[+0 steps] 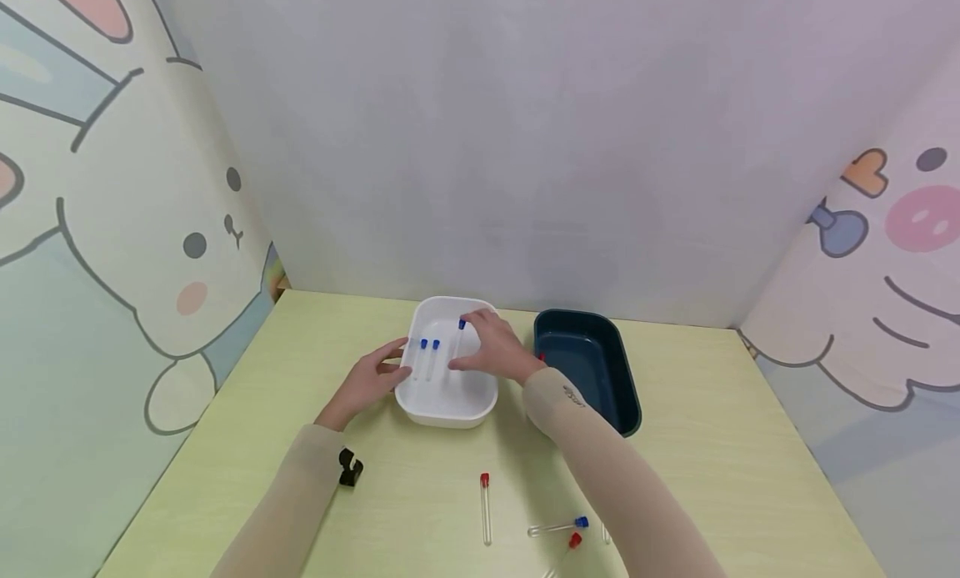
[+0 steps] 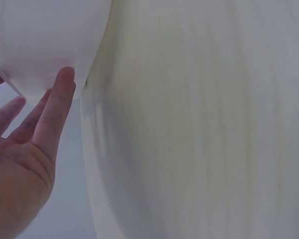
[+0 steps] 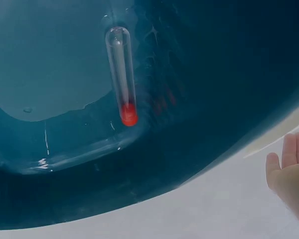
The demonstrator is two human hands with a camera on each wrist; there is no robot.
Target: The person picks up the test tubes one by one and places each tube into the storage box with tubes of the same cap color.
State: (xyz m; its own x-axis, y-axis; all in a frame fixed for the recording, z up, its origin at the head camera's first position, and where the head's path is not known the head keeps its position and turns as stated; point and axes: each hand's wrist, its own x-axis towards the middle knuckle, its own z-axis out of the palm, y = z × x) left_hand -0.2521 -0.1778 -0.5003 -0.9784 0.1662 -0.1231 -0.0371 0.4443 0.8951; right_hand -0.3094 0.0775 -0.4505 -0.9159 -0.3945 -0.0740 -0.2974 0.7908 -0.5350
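Observation:
A white plastic tray (image 1: 446,404) stands near the back of the table, with two blue-capped test tubes (image 1: 430,365) lying side by side in it. My left hand (image 1: 371,382) holds the tray's left side, thumb at the rim; in the left wrist view its fingers (image 2: 57,112) lie along the outer wall. Over the tray, my right hand (image 1: 491,344) holds another blue-capped test tube (image 1: 458,338) between fingers and thumb. Part of that tube is hidden by the hand. In the right wrist view, only some right-hand fingers (image 3: 289,152) show at the edge.
A dark blue tray (image 1: 626,369) stands to the right, holding a red-capped test tube (image 3: 122,74). Near the front lie a red-capped tube (image 1: 486,511), a blue-capped tube (image 1: 558,527) and another red-capped one (image 1: 574,541). A black clip-like object (image 1: 349,468) sits beside the left sleeve.

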